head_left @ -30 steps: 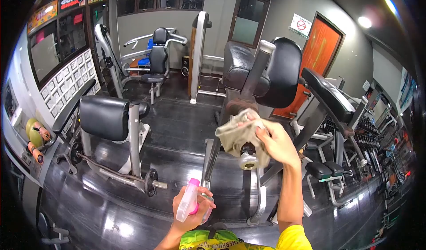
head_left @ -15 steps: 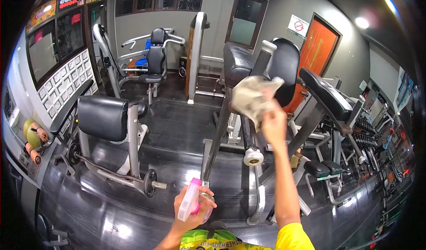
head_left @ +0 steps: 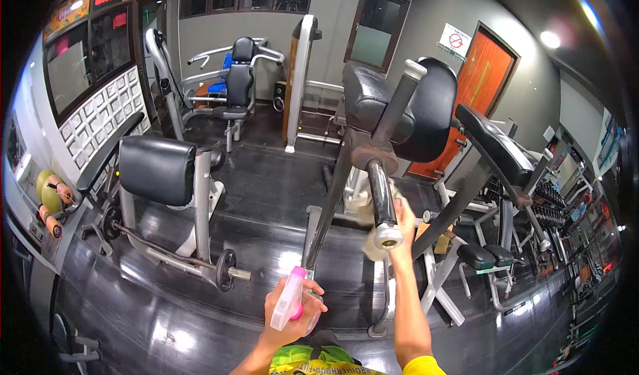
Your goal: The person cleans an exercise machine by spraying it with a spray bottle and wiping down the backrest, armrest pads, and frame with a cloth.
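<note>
A spray bottle (head_left: 288, 300) with a translucent body and pink parts is in my left hand (head_left: 276, 325), low in the middle of the view. The fingers of that hand are wrapped round it. My right hand (head_left: 404, 232) grips a beige cloth (head_left: 373, 246) at the right side of a black padded bar (head_left: 381, 192) on a gym machine. Part of the cloth shows left of the bar and below its white end cap (head_left: 388, 236). Behind the bar, the rest of the cloth is hidden. Above it are the machine's black pads (head_left: 373, 98) and a slanting upright handle (head_left: 399, 102).
On the left stands a black-padded bench (head_left: 158, 172) with a barbell (head_left: 180, 255) low in front. Another seat machine (head_left: 239, 88) is further back. A black backrest (head_left: 496, 145) and dumbbell racks (head_left: 546, 208) lie to the right. An orange door (head_left: 482, 82) is in the rear wall.
My right hand has brought the cloth down from beside the upper handle and pad to the lower bar. My left hand keeps the spray bottle in nearly the same place.
</note>
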Available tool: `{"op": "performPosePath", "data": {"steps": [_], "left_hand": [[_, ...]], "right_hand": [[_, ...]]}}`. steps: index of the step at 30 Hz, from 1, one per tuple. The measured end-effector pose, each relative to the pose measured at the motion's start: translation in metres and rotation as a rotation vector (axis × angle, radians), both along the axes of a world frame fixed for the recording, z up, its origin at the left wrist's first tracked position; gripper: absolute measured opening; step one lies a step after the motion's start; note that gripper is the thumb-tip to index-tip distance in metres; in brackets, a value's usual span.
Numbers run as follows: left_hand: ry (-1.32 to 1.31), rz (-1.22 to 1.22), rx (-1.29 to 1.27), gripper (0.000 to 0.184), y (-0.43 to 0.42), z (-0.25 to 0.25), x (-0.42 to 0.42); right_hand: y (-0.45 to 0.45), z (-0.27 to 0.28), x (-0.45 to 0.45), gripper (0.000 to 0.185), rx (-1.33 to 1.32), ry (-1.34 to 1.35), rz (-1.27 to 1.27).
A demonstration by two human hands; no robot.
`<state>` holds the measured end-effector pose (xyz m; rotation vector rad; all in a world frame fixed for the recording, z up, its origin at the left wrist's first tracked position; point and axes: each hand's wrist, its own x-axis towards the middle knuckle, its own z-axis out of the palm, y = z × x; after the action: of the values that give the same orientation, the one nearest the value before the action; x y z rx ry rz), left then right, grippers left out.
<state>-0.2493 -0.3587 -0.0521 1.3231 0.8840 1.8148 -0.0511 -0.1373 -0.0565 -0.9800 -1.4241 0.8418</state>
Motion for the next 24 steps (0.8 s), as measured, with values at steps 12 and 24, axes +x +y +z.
{"op": "performPosePath", "data": {"steps": [12, 24], "left_hand": [[0.016, 0.136, -0.019, 0.025, -0.010, -0.003, -0.008], [-0.069, 0.158, -0.040, 0.026, -0.011, -0.002, 0.011]], "right_hand": [[0.003, 0.178, -0.041, 0.025, 0.661, -1.076, 0.170], [0.006, 0.192, -0.094, 0.025, 0.507, -1.740, 0.537]]}}
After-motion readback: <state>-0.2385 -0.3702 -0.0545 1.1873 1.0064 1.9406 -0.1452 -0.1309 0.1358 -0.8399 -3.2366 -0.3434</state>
